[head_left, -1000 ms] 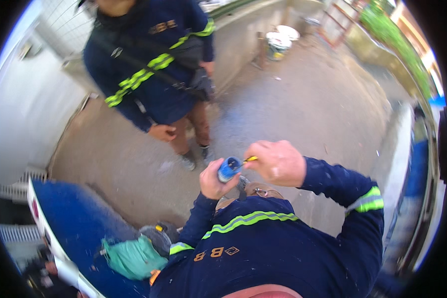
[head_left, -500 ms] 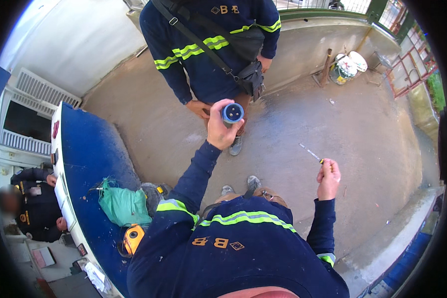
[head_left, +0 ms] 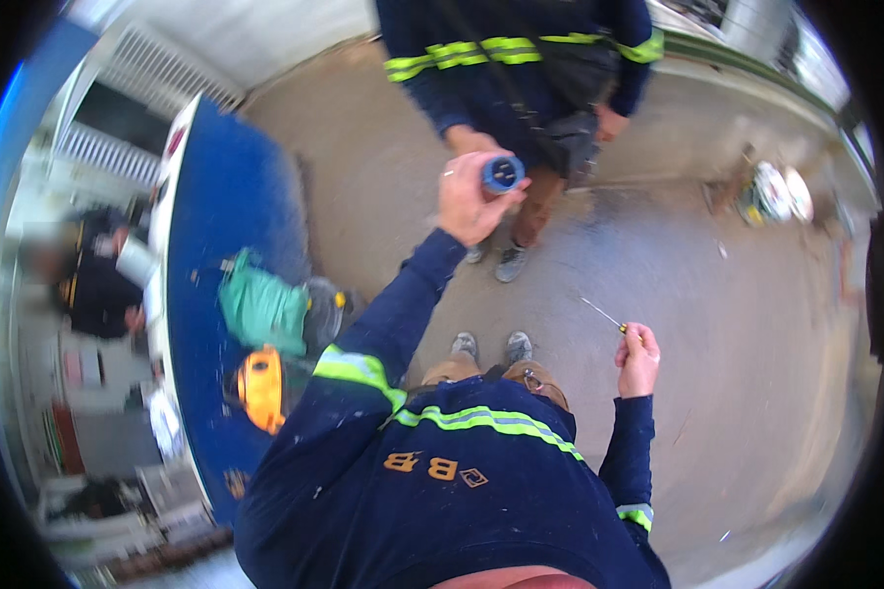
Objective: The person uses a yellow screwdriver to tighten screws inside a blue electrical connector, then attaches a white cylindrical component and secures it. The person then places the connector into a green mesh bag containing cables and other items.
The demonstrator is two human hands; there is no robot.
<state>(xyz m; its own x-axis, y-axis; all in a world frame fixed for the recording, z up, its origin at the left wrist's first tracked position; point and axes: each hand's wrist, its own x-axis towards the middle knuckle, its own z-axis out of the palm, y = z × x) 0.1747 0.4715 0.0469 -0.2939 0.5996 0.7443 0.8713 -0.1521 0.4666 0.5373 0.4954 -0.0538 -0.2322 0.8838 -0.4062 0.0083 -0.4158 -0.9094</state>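
Observation:
My left hand [head_left: 471,201] is wrapped round a blue industrial plug [head_left: 503,174], held out in front of me with its dark pin face turned up. In my right hand [head_left: 638,361] I grip a screwdriver [head_left: 604,313] by its yellow and black handle. Its thin metal shaft points up and to the left, touching nothing. Facing me stands a person [head_left: 521,83] in a navy top with bright reflective bands, one hand close behind my left hand. Whether that hand touches mine or the plug, I cannot tell.
To my left runs a blue counter [head_left: 241,177] bearing a green sack [head_left: 260,304] and a yellow case-like object [head_left: 261,390]. Behind it sits another person [head_left: 103,275] in dark clothes. Buckets [head_left: 771,193] stand by the low wall at far right, on the concrete floor [head_left: 678,255].
The view has swung left, so the counter and the facing person sit farther right. The plug has tilted a little. Both hands keep their holds; the person behind the counter has raised a hand.

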